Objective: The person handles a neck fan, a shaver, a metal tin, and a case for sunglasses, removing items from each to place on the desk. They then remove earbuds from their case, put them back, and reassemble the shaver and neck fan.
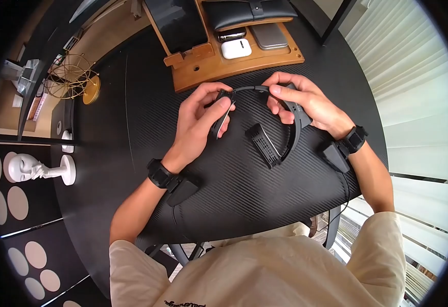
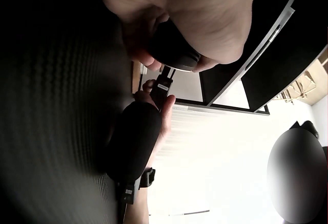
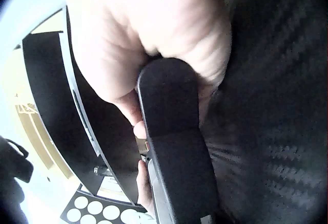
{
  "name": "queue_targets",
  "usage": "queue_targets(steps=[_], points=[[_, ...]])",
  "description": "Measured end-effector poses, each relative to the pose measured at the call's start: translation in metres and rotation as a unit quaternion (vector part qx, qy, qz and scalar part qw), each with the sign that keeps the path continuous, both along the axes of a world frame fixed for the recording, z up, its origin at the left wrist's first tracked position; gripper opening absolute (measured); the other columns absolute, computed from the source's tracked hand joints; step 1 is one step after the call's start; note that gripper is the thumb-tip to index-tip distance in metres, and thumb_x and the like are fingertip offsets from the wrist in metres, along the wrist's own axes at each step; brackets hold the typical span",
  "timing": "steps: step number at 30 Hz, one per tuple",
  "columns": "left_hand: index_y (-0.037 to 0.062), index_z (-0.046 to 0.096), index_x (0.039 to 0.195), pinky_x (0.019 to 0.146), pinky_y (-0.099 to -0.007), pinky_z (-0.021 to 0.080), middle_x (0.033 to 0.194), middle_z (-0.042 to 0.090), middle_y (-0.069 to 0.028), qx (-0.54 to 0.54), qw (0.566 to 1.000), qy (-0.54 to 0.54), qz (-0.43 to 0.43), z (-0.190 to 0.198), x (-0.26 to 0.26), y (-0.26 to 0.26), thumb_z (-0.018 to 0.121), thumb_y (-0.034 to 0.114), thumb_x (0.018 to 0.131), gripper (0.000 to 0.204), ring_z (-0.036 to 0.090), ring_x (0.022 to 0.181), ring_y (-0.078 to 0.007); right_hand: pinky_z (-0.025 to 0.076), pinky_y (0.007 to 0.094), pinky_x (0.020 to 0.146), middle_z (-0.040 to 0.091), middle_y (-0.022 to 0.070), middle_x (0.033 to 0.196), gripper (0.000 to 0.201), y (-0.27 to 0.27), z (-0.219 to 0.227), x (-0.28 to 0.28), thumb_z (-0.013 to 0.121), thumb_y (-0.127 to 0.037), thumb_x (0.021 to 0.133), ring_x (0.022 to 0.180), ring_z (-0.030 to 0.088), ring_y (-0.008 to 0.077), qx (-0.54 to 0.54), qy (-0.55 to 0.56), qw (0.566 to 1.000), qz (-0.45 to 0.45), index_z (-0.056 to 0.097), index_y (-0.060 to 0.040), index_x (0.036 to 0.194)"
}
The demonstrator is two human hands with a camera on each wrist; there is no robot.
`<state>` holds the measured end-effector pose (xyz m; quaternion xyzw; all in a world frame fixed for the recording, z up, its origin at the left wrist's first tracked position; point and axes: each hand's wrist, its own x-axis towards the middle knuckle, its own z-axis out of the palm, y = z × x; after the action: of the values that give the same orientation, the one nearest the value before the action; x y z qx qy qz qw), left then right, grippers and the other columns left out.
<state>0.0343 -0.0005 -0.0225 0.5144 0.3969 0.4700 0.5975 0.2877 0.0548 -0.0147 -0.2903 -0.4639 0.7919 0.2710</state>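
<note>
A black curved headband (image 1: pixel 298 128), built like a headset strap, spans both hands above the desk. The left hand (image 1: pixel 199 115) pinches the flat black pad (image 1: pixel 219 120) at one end, thumb on its near face. In the left wrist view this pad (image 2: pixel 174 50) looks rounded, with a thin slider stem leading from it. The right hand (image 1: pixel 306 100) grips the band near its upper right, thumb on top and fingers beneath. A slotted black piece (image 1: pixel 266 146) forms the other end, low over the desk. A dark padded block (image 3: pixel 174 132) stands before the palm in the right wrist view.
Behind the hands, a wooden organizer (image 1: pixel 239 71) holds a tablet (image 1: pixel 175 23), a white earbud case (image 1: pixel 236 48), a grey square box (image 1: pixel 269 37) and a black leather case (image 1: pixel 249 13). At left are a gold wire ornament (image 1: pixel 70 77) and a white face sculpture (image 1: pixel 27 168). Blinds (image 1: pixel 403 77) hang right.
</note>
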Motion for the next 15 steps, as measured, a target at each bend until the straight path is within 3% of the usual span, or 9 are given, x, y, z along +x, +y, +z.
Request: queue_targets(steps=[7, 10, 15], points=[[-0.0029, 0.058, 0.116, 0.052, -0.0213, 0.044, 0.09, 0.063, -0.0083, 0.016, 0.996, 0.059, -0.058, 0.003, 0.005, -0.006, 0.061, 0.013, 0.098, 0.024, 0.056, 0.063, -0.0066, 0.043, 0.0215, 0.052, 0.063, 0.0058, 0.076, 0.023, -0.009, 0.007, -0.005, 0.062, -0.026, 0.1, 0.056, 0.054, 0.0075, 0.056, -0.067, 0.994, 0.06, 0.059, -0.0038, 0.099], [-0.0027, 0.059, 0.115, 0.052, -0.0213, 0.045, 0.091, 0.064, -0.0085, 0.007, 0.997, 0.051, -0.054, 0.006, 0.005, -0.006, 0.063, 0.013, 0.097, 0.024, 0.056, 0.063, -0.0065, 0.044, 0.0218, 0.052, 0.063, 0.0057, 0.076, 0.023, -0.012, 0.008, -0.007, 0.063, -0.027, 0.1, 0.056, 0.054, 0.0076, 0.05, -0.066, 0.995, 0.046, 0.059, -0.0042, 0.099], [-0.0021, 0.058, 0.116, 0.051, -0.0217, 0.044, 0.091, 0.064, -0.0092, -0.006, 0.999, 0.023, -0.036, 0.003, 0.003, -0.003, 0.062, 0.016, 0.098, 0.025, 0.056, 0.062, -0.0075, 0.044, 0.0216, 0.051, 0.059, 0.0043, 0.076, 0.021, -0.01, -0.001, -0.007, 0.063, -0.024, 0.099, 0.056, 0.054, 0.0084, -0.008, 0.011, 1.0, 0.019, 0.058, -0.0033, 0.101]])
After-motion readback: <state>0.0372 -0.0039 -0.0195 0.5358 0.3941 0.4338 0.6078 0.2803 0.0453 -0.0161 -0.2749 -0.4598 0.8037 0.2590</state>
